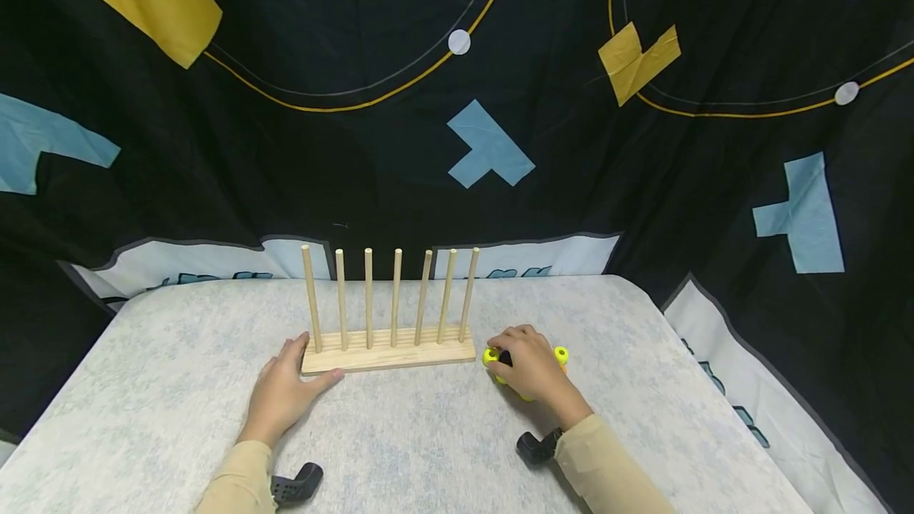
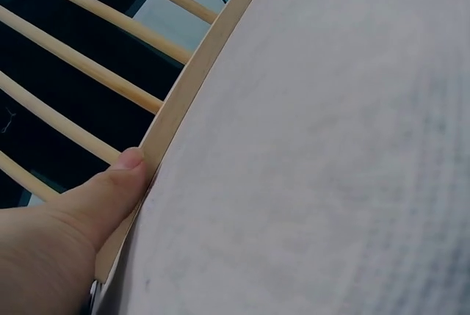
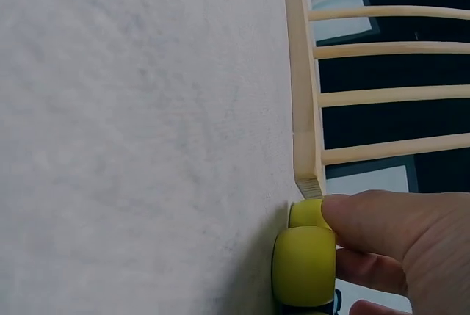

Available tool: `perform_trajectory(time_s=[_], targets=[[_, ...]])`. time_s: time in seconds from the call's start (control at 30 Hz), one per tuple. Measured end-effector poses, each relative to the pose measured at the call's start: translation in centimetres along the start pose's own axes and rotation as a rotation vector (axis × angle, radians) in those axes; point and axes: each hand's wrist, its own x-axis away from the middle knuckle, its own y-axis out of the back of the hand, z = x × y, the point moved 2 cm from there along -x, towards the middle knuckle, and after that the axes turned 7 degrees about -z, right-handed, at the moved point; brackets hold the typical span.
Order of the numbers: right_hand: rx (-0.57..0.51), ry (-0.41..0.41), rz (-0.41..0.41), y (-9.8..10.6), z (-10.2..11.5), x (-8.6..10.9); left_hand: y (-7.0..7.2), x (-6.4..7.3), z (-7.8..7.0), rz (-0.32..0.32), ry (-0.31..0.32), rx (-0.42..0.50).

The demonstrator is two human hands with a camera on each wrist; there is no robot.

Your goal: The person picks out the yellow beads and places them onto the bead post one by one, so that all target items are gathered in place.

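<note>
A pale wooden peg rack, a flat base with a row of several upright dowels, stands on the table. My left hand holds the base's left end, with the thumb pressed along its front edge and the other fingers at the end and behind. Just off the rack's right end, my right hand grips a small object with yellow, wheel-like rounded parts and some black and orange. My palm and fingers hide most of it. In the right wrist view my thumb lies against one yellow part, close beside the base's end.
The table has a pale, mottled cover. Behind it hangs a dark cloth with yellow and blue patches, its white border at the table's back edge. Black straps with devices sit at both wrists.
</note>
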Motion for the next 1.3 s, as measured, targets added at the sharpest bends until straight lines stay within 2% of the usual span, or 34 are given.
perform_trajectory(time_s=[0.5, 0.67, 0.77, 1.0, 1.3], targets=[[0.004, -0.036, 0.036, -0.7, -0.1, -0.8, 0.0, -0.5, 0.0, 0.051, 0.015, -0.099], [-0.018, -0.107, 0.029, -0.7, -0.2, -1.0, 0.0, -0.3, 0.1, 0.042, 0.001, -0.112], [-0.022, -0.143, 0.003, -0.4, -0.2, -1.1, -0.1, -0.3, 0.2, 0.031, -0.013, -0.110], [-0.039, -0.131, -0.090, 1.4, -0.1, -1.7, -0.3, -0.1, 0.2, 0.003, -0.032, -0.119], [-0.048, -0.108, -0.248, 5.2, 0.4, -3.3, -0.4, 0.3, 0.1, -0.052, -0.056, -0.146]])
